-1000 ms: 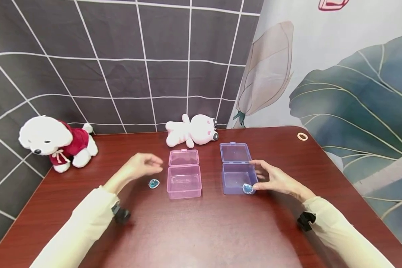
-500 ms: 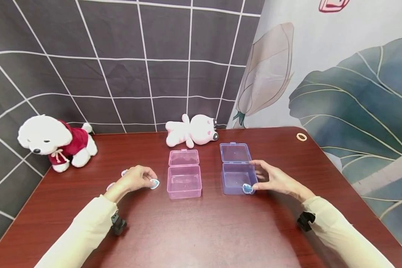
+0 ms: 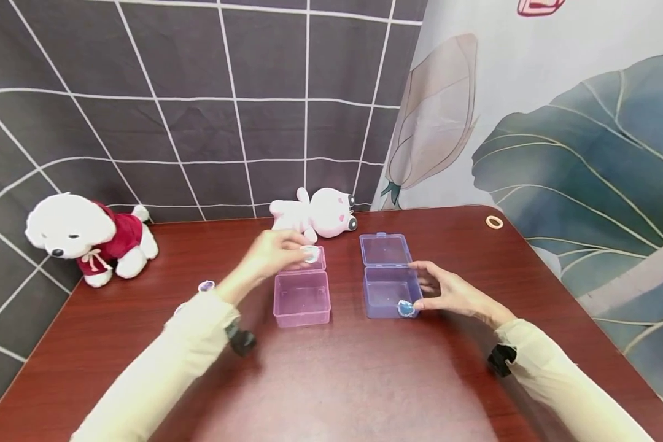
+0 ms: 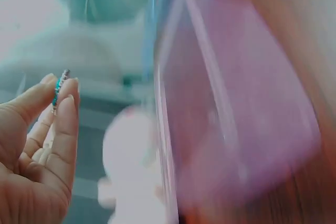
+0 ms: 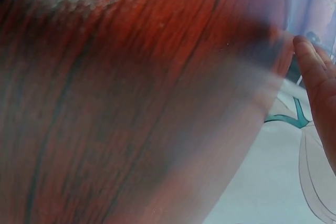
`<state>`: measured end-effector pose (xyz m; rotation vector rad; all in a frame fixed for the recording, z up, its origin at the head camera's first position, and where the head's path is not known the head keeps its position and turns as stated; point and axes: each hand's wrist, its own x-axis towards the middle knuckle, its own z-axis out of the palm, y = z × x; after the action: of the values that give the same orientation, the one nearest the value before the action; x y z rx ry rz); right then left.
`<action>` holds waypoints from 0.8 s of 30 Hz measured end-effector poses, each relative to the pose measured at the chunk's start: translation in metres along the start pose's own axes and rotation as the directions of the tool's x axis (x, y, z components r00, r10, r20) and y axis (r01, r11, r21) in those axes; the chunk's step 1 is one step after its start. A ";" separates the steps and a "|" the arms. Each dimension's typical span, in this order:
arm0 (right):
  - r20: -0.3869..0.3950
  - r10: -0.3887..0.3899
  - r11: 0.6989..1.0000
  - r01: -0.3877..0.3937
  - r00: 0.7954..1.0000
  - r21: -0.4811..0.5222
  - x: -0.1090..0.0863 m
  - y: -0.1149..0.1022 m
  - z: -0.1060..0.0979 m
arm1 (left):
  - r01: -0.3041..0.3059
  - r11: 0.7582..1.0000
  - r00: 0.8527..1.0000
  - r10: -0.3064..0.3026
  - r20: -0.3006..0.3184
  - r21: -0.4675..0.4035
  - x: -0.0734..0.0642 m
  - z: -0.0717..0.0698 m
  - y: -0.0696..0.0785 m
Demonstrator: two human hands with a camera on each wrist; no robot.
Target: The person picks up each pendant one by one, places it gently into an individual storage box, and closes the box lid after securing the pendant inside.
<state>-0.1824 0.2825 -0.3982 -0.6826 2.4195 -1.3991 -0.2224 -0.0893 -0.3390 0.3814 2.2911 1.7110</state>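
In my left hand (image 3: 273, 253) I pinch a teal gem ornament (image 4: 59, 90) with a beaded silver rim, between thumb and fingertips. It is above the raised lid of a pink plastic box (image 3: 302, 317), whose lid is tipped back. To the right stands a blue plastic box (image 3: 378, 310), lid also back. My right hand (image 3: 455, 294) holds it at its right side, thumb by the front corner and fingers near the hinge. Beside the thumb, a blue gem ornament (image 3: 406, 308) shows at the front right corner; whether it lies inside the wall cannot be told.
A purple gem ornament (image 3: 206, 286) and a partly covered one (image 3: 180, 308) lie left, by my left sleeve. Behind the boxes rests a pink plush toy (image 3: 315, 213). A white plush dog (image 3: 96, 236) sits far left; a wooden ring (image 3: 494, 222) lies far right.
My left hand came down on the teal gem ornament left of the pink box, took hold of it and lifted it rightward over the pink lid. My right hand has stayed at the blue box.
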 end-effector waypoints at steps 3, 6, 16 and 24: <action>0.001 0.010 1.000 -0.010 1.000 0.008 0.001 -0.001 0.001 | -0.007 0.998 0.994 0.014 0.109 -0.063 0.014 0.042 0.011; 0.004 0.015 1.000 -0.015 1.000 0.011 0.003 -0.002 0.001 | -0.035 0.999 0.985 0.038 0.170 -0.021 0.025 0.079 0.014; 0.012 0.030 0.999 -0.030 0.999 0.012 0.002 -0.002 0.001 | -0.012 0.996 0.982 -0.004 0.190 0.086 0.044 0.143 0.015; -0.007 0.035 0.999 -0.035 0.999 -0.010 -0.001 -0.003 0.002 | 0.057 0.998 0.980 -0.057 0.192 0.005 0.053 0.162 0.011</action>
<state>-0.1796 0.2808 -0.3966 -0.6361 2.4326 -1.3792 -0.2133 0.0774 -0.3758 0.4553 2.1431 1.5735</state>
